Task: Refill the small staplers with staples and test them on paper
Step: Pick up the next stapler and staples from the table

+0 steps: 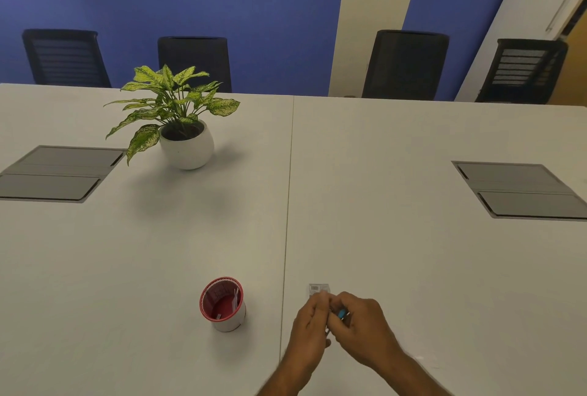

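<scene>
While both hands, left (313, 319) and right (362, 324), pinch a blue stapler (342, 314) near the box (318, 288) on the surface (413, 252), staples may slip and scatter.

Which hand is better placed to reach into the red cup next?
Left, probably. The left hand lies nearer the cup, with bare table between them. The right hand is farther away and holds a small blue item, likely a stapler.
</scene>
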Tool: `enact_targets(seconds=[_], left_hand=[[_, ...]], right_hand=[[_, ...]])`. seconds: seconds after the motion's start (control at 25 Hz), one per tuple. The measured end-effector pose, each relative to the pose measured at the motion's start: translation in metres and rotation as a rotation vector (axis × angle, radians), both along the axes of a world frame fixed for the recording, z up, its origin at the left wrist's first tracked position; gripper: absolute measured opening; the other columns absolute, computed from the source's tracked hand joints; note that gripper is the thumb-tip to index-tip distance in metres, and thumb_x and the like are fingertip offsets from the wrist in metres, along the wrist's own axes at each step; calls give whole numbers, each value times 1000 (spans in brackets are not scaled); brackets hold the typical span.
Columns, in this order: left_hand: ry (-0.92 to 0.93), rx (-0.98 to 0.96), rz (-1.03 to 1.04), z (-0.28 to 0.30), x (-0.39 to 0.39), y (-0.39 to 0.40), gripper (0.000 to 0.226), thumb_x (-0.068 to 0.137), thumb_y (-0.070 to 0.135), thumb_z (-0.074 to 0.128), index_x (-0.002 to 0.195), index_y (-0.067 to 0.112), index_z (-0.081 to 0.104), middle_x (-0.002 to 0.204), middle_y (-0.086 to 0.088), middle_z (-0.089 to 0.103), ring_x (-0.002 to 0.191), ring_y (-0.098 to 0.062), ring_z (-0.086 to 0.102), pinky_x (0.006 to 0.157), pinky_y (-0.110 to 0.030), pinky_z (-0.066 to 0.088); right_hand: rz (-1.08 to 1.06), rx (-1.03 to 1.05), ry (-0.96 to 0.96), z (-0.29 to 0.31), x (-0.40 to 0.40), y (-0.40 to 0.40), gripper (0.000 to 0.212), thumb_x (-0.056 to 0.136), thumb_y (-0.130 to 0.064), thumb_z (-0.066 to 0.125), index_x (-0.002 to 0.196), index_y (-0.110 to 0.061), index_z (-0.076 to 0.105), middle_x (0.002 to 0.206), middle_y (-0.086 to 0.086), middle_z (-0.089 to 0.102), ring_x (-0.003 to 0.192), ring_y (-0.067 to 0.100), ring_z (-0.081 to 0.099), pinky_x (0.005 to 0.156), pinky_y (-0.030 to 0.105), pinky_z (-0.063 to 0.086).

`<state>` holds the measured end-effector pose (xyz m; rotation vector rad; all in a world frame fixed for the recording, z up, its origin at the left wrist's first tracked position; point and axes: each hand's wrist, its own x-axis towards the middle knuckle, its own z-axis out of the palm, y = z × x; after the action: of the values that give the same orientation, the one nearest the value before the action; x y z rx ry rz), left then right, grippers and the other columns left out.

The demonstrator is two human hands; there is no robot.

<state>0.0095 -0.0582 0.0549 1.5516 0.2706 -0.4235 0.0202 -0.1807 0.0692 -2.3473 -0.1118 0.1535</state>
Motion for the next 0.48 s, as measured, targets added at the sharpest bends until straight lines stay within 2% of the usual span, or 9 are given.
enact_targets(seconds=[0.08,0.16,0.24,0.36,0.44,0.48], left_hand=[[16,-34,23,1,1,0,42,103,50,29,104,34,67,101,11,75,98,-8,72,86,-34,60],[14,-46,55,2,2,-1,44,104,47,29,102,31,69,98,7,76,95,-9,73,78,-29,61],[9,-53,89,1,4,-2,46,103,46,29,103,26,70,99,2,76,94,-14,73,75,-29,62],[-6,-59,118,-3,5,-3,46,104,44,30,107,20,69,105,-7,74,92,-19,72,80,-37,61],[-9,-62,131,-3,6,-3,45,104,43,31,106,19,69,104,-9,74,93,-21,72,75,-32,62],[-10,-73,134,-2,5,-3,44,103,44,32,105,19,69,102,-8,74,94,-22,73,72,-29,62]], right_hand=[[2,-14,0,2,0,2,7,89,-32,64,83,-29,62,75,-13,68,62,6,64,61,13,52],[-11,-20,-11,2,1,5,12,88,-32,64,78,-28,58,72,-13,66,63,7,62,61,14,50],[-14,-27,-4,2,3,7,13,88,-32,63,81,-20,61,75,-9,69,69,12,65,65,19,54],[-3,-17,7,4,5,9,14,89,-34,63,82,-22,60,78,-11,69,71,11,67,66,14,55],[-5,3,18,5,5,10,13,89,-35,63,84,-23,60,79,-11,70,72,10,68,69,15,58],[-10,17,21,5,5,10,13,89,-34,64,84,-22,62,79,-9,70,72,12,69,70,21,60]])
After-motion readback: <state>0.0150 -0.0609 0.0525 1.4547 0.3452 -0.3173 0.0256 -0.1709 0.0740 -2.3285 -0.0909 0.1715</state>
